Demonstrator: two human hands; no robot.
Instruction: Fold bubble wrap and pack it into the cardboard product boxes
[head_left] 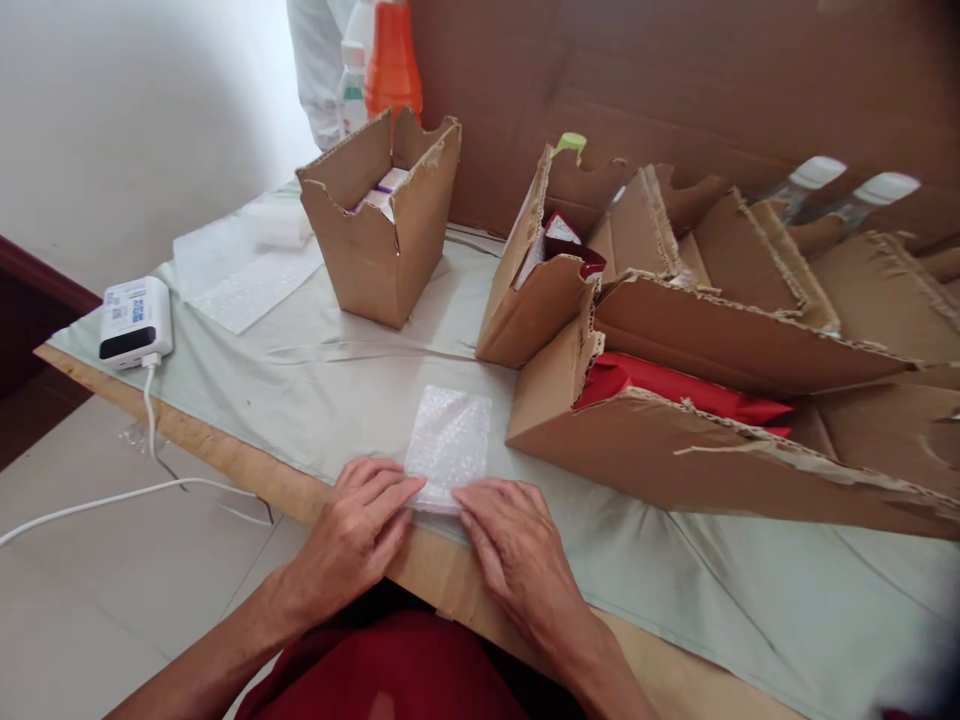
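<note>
**Both hands flat on the pouch at the near edge**

The left hand (360, 522) and right hand (516, 540) lie palm down at the desk's near edge, wrists angled in so the fingertips almost meet. The fingers of both are stretched nearly straight and press on the near end of a bubble pouch (450, 440). Neither hand is closed around anything, and the thumbs are hidden. The pouch lies flat on the cloth (337, 385), its near end at the desk's near edge, its far end pointing toward the boxes.

The pale green cloth covers the desk (225, 450), leaving a bare wooden strip along the near edge. A power bank (135, 318) sits at the left corner, and its cable (150, 420) hangs over the edge toward the tiled floor (90, 580). A bubble sheet (240, 265) lies toward the far left. A small box (382, 225) stands open behind the pouch. Torn boxes (675, 450) fill the right side, the nearest holding a red pack (675, 388). A cardboard sheet (675, 70) stands along the far edge, with an orange bottle (392, 60) at its left end before a white wall (112, 110).
</note>
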